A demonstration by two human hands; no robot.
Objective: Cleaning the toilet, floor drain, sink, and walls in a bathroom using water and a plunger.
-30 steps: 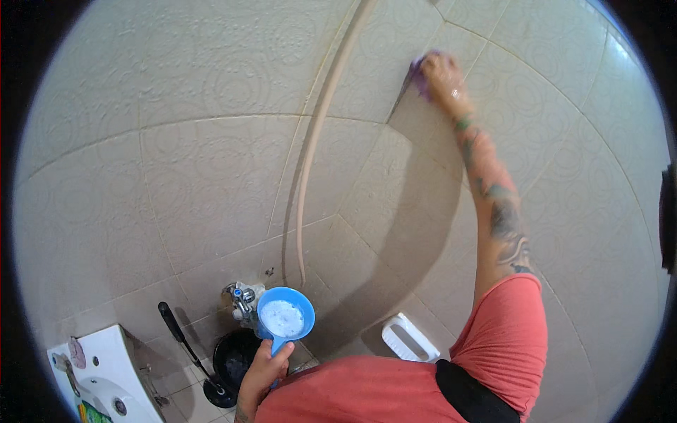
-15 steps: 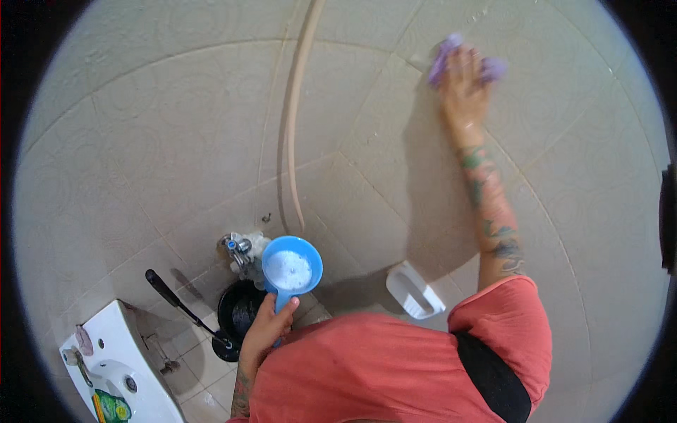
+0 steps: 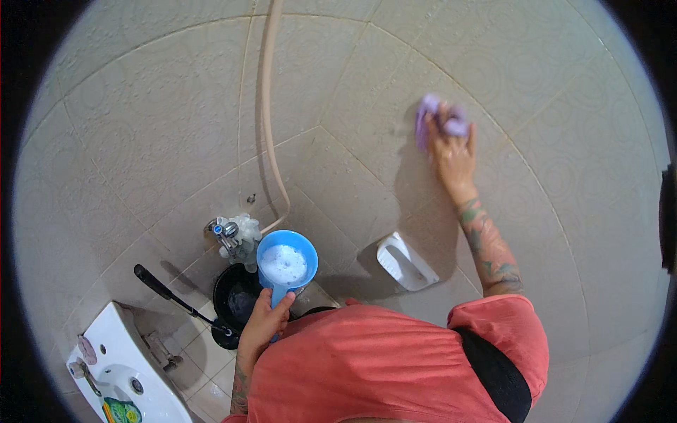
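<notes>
By its handle, my left hand [image 3: 264, 321] grips a blue dipper [image 3: 312, 252] with white suds [image 3: 284, 264] inside, held upright near my body. My right arm stretches out to the tiled wall [image 3: 360, 169]. There my right hand [image 3: 453, 161] presses a crumpled purple cloth [image 3: 455, 121] against the tiles, its fingers over and around it. The cloth and fingertips are a little blurred. Below the dipper, partly hidden by it, stands a black bucket [image 3: 224, 296].
A tap [image 3: 229, 233] juts from the wall, with a beige hose [image 3: 268, 106] rising beside it. A white wall holder [image 3: 405, 264] sits beneath my right arm. At the lower left are a white washbasin [image 3: 116, 331], a green packet [image 3: 121, 410] and a black-handled brush [image 3: 169, 296].
My right hand has moved down and slightly left along the wall with the purple cloth. My left hand still holds the dipper, and the view has shifted slightly.
</notes>
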